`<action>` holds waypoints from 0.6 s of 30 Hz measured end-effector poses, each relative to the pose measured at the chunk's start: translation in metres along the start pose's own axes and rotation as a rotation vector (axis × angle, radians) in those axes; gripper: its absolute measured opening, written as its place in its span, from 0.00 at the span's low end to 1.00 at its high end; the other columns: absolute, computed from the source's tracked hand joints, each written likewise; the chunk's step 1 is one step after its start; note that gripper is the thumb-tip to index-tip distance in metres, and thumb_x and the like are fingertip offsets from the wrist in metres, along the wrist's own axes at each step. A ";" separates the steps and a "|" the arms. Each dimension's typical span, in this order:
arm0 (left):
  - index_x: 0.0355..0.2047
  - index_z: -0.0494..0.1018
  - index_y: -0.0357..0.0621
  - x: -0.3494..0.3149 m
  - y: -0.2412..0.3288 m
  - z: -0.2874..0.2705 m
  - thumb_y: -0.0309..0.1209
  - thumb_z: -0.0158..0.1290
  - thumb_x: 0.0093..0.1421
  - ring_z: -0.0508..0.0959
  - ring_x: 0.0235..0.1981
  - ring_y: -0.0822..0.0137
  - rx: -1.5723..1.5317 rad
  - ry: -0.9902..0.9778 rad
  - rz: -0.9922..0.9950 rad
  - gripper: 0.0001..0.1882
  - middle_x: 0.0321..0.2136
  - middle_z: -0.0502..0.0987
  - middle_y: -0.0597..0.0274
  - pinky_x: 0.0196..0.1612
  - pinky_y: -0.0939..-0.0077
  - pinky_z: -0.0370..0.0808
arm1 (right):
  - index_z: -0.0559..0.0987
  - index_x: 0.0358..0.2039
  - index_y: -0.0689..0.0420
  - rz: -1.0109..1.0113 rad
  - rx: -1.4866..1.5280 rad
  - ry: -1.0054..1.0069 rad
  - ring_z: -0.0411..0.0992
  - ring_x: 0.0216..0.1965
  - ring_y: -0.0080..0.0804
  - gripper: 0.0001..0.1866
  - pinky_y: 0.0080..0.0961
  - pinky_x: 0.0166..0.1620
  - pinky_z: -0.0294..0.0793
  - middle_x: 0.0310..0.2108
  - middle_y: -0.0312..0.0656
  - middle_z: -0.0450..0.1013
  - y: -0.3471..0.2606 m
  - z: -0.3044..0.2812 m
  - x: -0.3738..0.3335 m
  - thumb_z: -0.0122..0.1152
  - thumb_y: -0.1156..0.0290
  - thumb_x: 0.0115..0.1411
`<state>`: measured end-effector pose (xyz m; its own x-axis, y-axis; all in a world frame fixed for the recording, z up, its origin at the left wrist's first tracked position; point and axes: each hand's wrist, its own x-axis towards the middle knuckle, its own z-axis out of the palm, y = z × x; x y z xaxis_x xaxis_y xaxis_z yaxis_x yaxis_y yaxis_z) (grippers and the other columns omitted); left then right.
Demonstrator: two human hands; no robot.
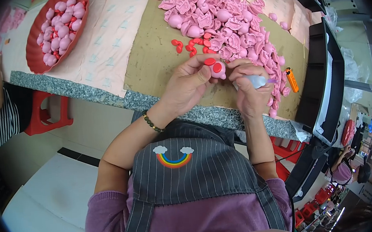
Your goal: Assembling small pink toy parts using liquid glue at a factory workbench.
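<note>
Pinching a pink-and-red piece (219, 70), the left hand (185, 85) curls narrow; the right hand (251, 95) wraps a translucent bottle (257, 81).

The person's left hand (186, 83) pinches a small pink piece (221, 73) with red parts on it; the right hand (252, 92), close beside it, grips a translucent squeeze bottle (258, 81); ahead on the granite-edged counter (66, 86) lie loose red pieces (190, 48) and a heap of pink parts (231, 29); at far left, a red bowl (33, 50) holds rounded pink pieces (58, 32); an orange tool (292, 80) lies right of the heap.
</note>
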<state>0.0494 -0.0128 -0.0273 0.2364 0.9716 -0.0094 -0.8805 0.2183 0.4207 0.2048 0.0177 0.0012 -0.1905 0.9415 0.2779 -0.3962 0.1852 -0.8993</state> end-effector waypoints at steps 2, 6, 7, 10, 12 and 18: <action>0.46 0.67 0.39 0.000 0.000 -0.002 0.27 0.49 0.58 0.72 0.39 0.71 -0.078 0.021 0.007 0.15 0.38 0.73 0.61 0.41 0.79 0.69 | 0.75 0.31 0.64 -0.320 -0.612 -0.149 0.69 0.32 0.35 0.14 0.30 0.39 0.67 0.24 0.41 0.71 -0.003 -0.001 0.008 0.68 0.74 0.43; 0.45 0.67 0.39 -0.002 0.001 0.001 0.26 0.49 0.58 0.73 0.39 0.70 -0.055 -0.005 0.024 0.14 0.38 0.73 0.60 0.42 0.78 0.70 | 0.76 0.30 0.64 -0.305 -0.677 -0.232 0.69 0.32 0.33 0.14 0.28 0.40 0.68 0.25 0.41 0.72 -0.020 0.011 0.011 0.69 0.76 0.40; 0.44 0.68 0.38 -0.003 0.002 0.005 0.24 0.49 0.57 0.73 0.39 0.71 -0.004 0.007 0.030 0.14 0.38 0.73 0.59 0.42 0.79 0.70 | 0.77 0.30 0.63 -0.155 -0.607 -0.162 0.69 0.32 0.31 0.16 0.25 0.39 0.67 0.26 0.41 0.72 -0.022 0.016 0.010 0.70 0.75 0.39; 0.42 0.69 0.36 -0.005 0.000 0.005 0.21 0.51 0.55 0.73 0.38 0.73 0.183 0.015 0.120 0.12 0.37 0.73 0.59 0.41 0.81 0.72 | 0.78 0.29 0.62 -0.058 -0.553 -0.130 0.69 0.31 0.29 0.17 0.22 0.37 0.67 0.28 0.41 0.71 -0.018 0.017 0.009 0.72 0.72 0.37; 0.40 0.70 0.34 -0.005 -0.002 0.006 0.19 0.51 0.54 0.74 0.36 0.74 0.314 0.014 0.198 0.11 0.36 0.74 0.59 0.40 0.82 0.73 | 0.78 0.28 0.62 -0.103 -0.573 -0.166 0.69 0.31 0.28 0.17 0.21 0.36 0.67 0.28 0.42 0.71 -0.014 0.014 0.004 0.73 0.70 0.37; 0.34 0.72 0.31 -0.010 0.000 0.004 0.17 0.53 0.51 0.75 0.27 0.77 0.412 0.043 0.138 0.08 0.29 0.76 0.60 0.32 0.86 0.74 | 0.78 0.29 0.62 -0.380 -0.624 -0.154 0.69 0.25 0.28 0.14 0.20 0.27 0.67 0.26 0.43 0.71 -0.004 0.012 -0.005 0.71 0.74 0.40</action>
<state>0.0486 -0.0224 -0.0234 0.1036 0.9939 0.0384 -0.6629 0.0402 0.7476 0.1967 0.0090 0.0080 -0.2841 0.7390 0.6108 0.1149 0.6588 -0.7435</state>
